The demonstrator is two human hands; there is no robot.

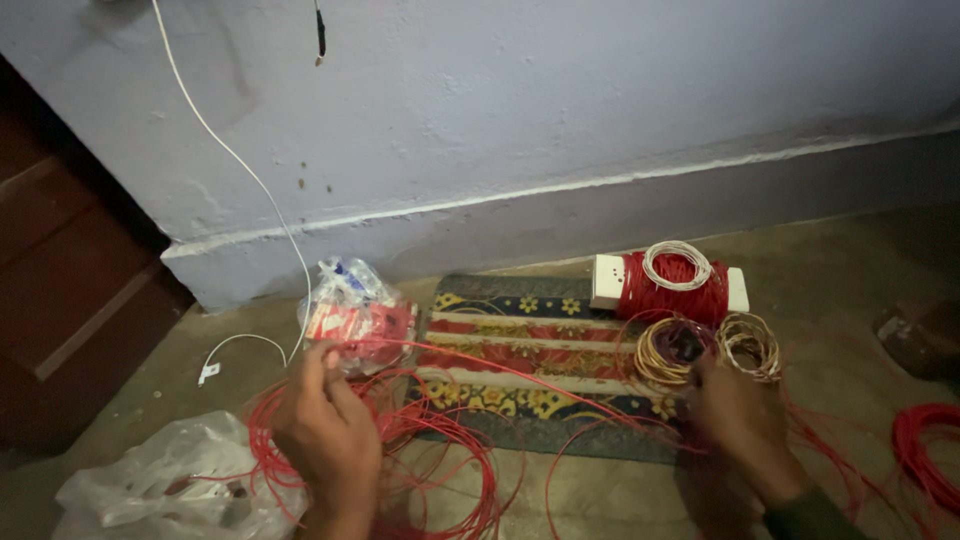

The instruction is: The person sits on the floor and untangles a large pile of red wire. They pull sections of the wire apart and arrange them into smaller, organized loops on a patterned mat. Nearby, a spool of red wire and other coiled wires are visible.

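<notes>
Beside patterned mat (520, 330): your left hand (325, 430) pinches red wire (470, 365); right hand (740, 415) grips its far run. Loose tangle (440, 470) mostly uncoiled; small coils (705, 345) finished.

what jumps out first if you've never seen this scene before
Bright red wire sprawls in loose loops over the floor in the foreground, with the left hand pinching a strand and the right hand down by the small yellowish coils. Behind them a patterned mat lies by the wall, with a white box wound in red wire at its far right end. A clear plastic bag with red packets sits left of the mat.
</notes>
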